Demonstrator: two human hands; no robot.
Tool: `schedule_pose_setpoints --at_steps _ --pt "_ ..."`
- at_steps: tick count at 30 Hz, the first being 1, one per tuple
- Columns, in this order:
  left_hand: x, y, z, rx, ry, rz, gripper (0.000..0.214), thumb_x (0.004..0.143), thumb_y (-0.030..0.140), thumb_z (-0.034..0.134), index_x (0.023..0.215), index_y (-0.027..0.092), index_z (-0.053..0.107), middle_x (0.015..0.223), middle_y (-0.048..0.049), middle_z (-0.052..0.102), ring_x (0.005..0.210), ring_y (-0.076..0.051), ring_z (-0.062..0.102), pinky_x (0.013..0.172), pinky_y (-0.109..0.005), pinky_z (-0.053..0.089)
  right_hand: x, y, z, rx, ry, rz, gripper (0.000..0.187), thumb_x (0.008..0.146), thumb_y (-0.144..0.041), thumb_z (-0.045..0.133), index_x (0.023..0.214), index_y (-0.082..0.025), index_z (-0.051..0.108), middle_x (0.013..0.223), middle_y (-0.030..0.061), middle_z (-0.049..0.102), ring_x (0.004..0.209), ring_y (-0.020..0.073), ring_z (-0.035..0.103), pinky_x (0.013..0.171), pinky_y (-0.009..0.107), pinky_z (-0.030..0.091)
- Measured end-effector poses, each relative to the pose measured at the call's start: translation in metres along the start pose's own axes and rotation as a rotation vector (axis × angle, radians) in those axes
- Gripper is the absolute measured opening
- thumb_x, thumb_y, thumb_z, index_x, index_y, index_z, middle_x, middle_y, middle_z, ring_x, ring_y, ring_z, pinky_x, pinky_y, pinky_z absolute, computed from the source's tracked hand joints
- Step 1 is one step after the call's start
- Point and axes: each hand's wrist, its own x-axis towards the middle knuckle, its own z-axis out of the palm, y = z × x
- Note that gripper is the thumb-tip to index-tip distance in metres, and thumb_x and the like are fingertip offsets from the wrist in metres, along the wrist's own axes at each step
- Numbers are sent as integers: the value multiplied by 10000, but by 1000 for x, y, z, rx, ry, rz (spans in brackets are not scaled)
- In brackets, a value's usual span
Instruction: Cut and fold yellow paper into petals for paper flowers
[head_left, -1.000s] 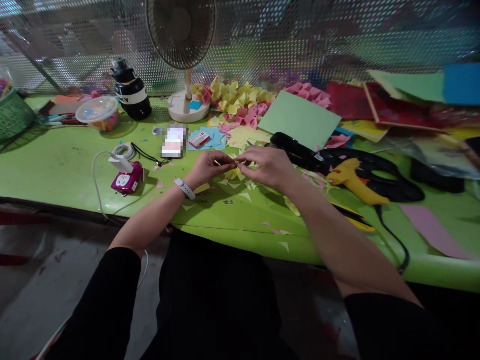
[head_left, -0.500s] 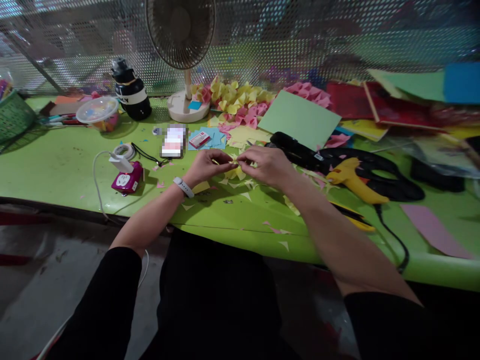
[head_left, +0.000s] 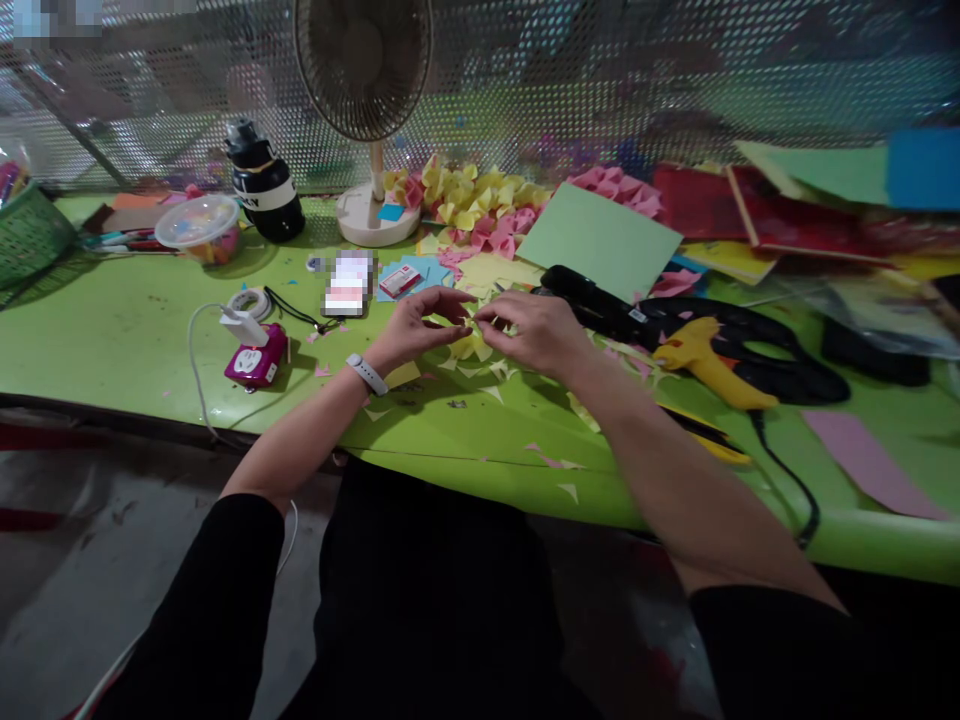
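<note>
My left hand (head_left: 417, 328), with a pale watch band on its wrist, is over the middle of the green table. Its index finger is raised and arched, while its thumb stays against a small piece of yellow folded paper (head_left: 472, 322). Opposite it, my right hand (head_left: 529, 328) pinches the same piece between thumb and fingertips. The fingers hide much of this paper, so its full shape does not show. Directly below lie more yellow paper (head_left: 470, 348) and cut scraps (head_left: 491, 392).
Behind my hands are blue paper squares (head_left: 431, 272), a phone (head_left: 349, 283) and a heap of yellow paper flowers (head_left: 469, 190). A fan (head_left: 375, 215) and bottle (head_left: 268, 190) stand farther back. On the right lie a yellow glue gun (head_left: 694, 355) and green paper (head_left: 604, 240); left, a magenta adapter (head_left: 256, 362).
My left index finger has lifted and arched away from the thumb. My right hand keeps its pinch in nearly the same place.
</note>
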Motion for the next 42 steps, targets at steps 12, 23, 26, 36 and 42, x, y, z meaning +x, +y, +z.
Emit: schedule_pose_setpoints --at_steps 12,23,26,36,42 --pt "2 -6 1 36 2 9 427 686 327 851 1047 177 680 844 -27 656 807 -129 622 784 -294 540 0 -1 2 17 -4 16 250 937 -253 523 988 -188 759 987 116 769 819 234 683 708 348 484" --pt "5 -13 -9 223 6 60 310 772 393 788 961 164 697 923 -78 677 830 -150 627 791 -323 531 1 10 -14 -97 -50 138 242 914 -241 515 931 -200 753 945 112 758 796 242 663 678 358 458" --pt "4 -16 -9 413 -66 102 268 773 384 786 930 179 715 965 -93 666 867 -169 620 798 -335 525 0 18 -16 -146 -57 200 239 891 -235 519 894 -197 755 933 111 759 762 232 652 626 348 440" --pt "6 -34 -6 580 -54 126 115 833 231 698 919 167 741 947 -90 676 793 -137 620 760 -308 532 3 17 -10 -242 -389 357 182 844 -194 576 825 -171 755 872 99 748 761 216 657 596 327 422" --pt "7 -34 -8 618 -45 115 70 840 174 665 868 169 728 902 -70 706 763 -120 633 739 -276 536 3 10 -15 -243 -500 341 231 859 -195 552 897 -182 779 918 95 766 777 204 676 615 315 444"
